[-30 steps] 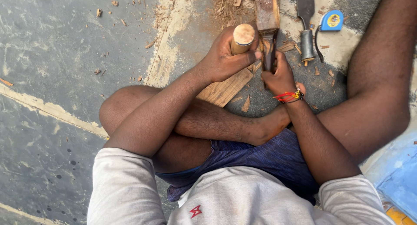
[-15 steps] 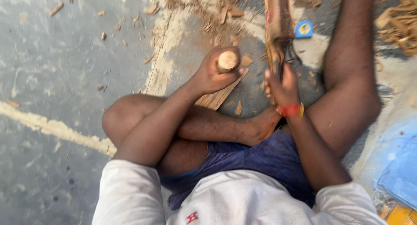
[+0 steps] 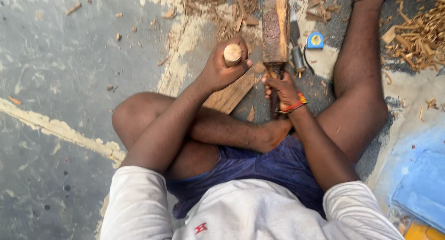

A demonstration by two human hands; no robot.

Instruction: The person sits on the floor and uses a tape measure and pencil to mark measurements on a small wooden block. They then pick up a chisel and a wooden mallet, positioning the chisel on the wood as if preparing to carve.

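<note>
A person sits cross-legged on a grey concrete floor [image 3: 69,59], seen from above; the left hand [image 3: 222,70] has its fingers curled tight around a round wooden handle [image 3: 232,53], whose pale end sticks up from the fist; the right hand [image 3: 282,89], wearing a red and yellow wrist thread [image 3: 295,104], grips the dark handle of a wooden mallet [image 3: 276,31], fingers wrapped fully closed; the mallet head is raised, pointing away from the body; a flat wooden plank [image 3: 229,96] lies on the floor beneath both hands; both forearms reach forward over the folded legs; wood chips [image 3: 419,33] lie scattered at the upper right, and a small blue tape measure [image 3: 315,40] rests just beyond the mallet.
</note>
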